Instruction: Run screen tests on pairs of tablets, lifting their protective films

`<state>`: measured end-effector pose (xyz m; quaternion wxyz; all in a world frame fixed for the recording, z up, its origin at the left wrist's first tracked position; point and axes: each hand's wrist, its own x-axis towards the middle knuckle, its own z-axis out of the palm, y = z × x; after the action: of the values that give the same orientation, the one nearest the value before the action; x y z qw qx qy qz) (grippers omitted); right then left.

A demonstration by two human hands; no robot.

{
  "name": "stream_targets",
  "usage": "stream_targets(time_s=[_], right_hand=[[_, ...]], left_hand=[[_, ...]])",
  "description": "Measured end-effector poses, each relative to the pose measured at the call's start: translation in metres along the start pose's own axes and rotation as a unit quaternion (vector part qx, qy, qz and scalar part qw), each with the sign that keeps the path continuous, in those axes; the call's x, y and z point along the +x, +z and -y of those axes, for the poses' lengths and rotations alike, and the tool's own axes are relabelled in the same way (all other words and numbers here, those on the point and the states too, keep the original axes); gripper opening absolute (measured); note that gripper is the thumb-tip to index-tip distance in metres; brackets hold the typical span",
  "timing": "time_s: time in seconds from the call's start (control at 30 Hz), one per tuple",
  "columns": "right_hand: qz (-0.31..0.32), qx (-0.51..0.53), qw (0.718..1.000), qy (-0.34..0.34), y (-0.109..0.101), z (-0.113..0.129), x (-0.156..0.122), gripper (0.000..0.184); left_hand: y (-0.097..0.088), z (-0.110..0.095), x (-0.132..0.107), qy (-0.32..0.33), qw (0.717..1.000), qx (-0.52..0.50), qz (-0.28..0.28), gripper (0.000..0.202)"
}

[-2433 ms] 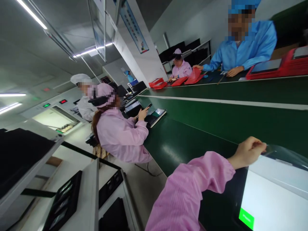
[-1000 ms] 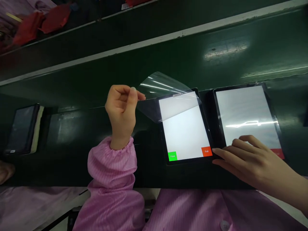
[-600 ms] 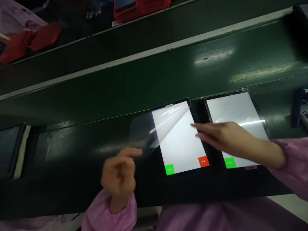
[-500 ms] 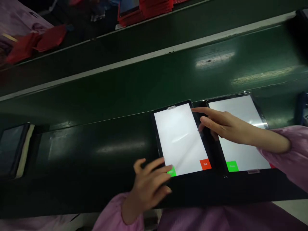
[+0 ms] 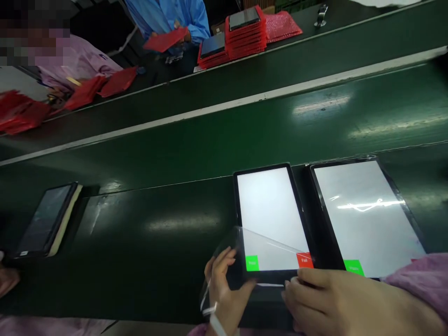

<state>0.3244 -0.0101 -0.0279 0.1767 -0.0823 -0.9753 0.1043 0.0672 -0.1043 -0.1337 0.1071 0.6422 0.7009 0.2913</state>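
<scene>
Two tablets lie side by side on the dark green bench, both with white lit screens. The left tablet [image 5: 269, 210] shows a green and a red button at its near end. The right tablet [image 5: 364, 210] is partly behind my pink sleeve. A clear film [image 5: 269, 249] lies slanted over the left tablet's near end. My left hand [image 5: 224, 289] curls on the film's left edge by the tablet's near left corner. My right hand [image 5: 336, 303] is closed, its fingertips pinching the film's edge at the near right corner.
A dark tablet on a foam pad [image 5: 45, 221] lies at the left, with another person's hand [image 5: 7, 280] near it. Beyond a white stripe [image 5: 245, 100] runs the green conveyor. Across it sit stacked red trays [image 5: 245, 30], red bags [image 5: 84, 91] and two seated workers.
The view swung from the line of workers down to the bench. My left hand held the film up off the left tablet, then dropped; now both hands hold the film at the tablet's near edge.
</scene>
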Motion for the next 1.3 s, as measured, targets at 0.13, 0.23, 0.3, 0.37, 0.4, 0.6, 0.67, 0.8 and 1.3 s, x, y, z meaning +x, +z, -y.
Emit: stream_targets(time_s=[0.13, 0.23, 0.3, 0.37, 0.4, 0.6, 0.67, 0.8, 1.3], right_hand=[[-0.033, -0.004, 0.999, 0.025, -0.009, 0.005, -0.024, 0.055], [-0.036, -0.034, 0.998, 0.034, -0.015, 0.004, -0.032, 0.055], [-0.026, -0.050, 0.998, 0.033, -0.017, 0.004, -0.036, 0.049], [-0.017, -0.061, 0.998, 0.028, -0.019, 0.005, -0.040, 0.045], [-0.014, -0.066, 0.997, 0.025, -0.019, 0.005, -0.042, 0.044], [-0.014, -0.112, 0.994, 0.003, -0.017, 0.005, -0.051, 0.044], [-0.009, -0.131, 0.991, 0.001, -0.015, 0.004, -0.051, 0.042], [-0.013, -0.143, 0.990, 0.007, -0.014, 0.006, -0.052, 0.041], [-0.048, -0.127, 0.990, 0.039, -0.016, -0.004, -0.054, 0.044]], left_hand=[[-0.009, -0.006, 0.010, -0.026, 0.999, 0.002, 0.021, 0.051], [-0.013, -0.018, 0.014, -0.016, 0.999, 0.015, 0.040, 0.080], [-0.014, -0.025, 0.011, -0.013, 0.998, 0.026, 0.049, 0.094], [-0.017, -0.028, 0.009, -0.015, 0.998, 0.028, 0.061, 0.099], [-0.020, -0.027, 0.011, -0.011, 0.998, 0.018, 0.064, 0.095], [-0.045, 0.003, 0.082, 0.096, 0.989, -0.089, 0.073, 0.032], [-0.043, 0.005, 0.118, 0.108, 0.985, -0.101, 0.094, 0.039], [-0.024, -0.011, 0.162, 0.126, 0.981, -0.018, 0.149, 0.044], [-0.063, 0.004, 0.067, 0.185, 0.960, -0.183, 0.098, 0.051]])
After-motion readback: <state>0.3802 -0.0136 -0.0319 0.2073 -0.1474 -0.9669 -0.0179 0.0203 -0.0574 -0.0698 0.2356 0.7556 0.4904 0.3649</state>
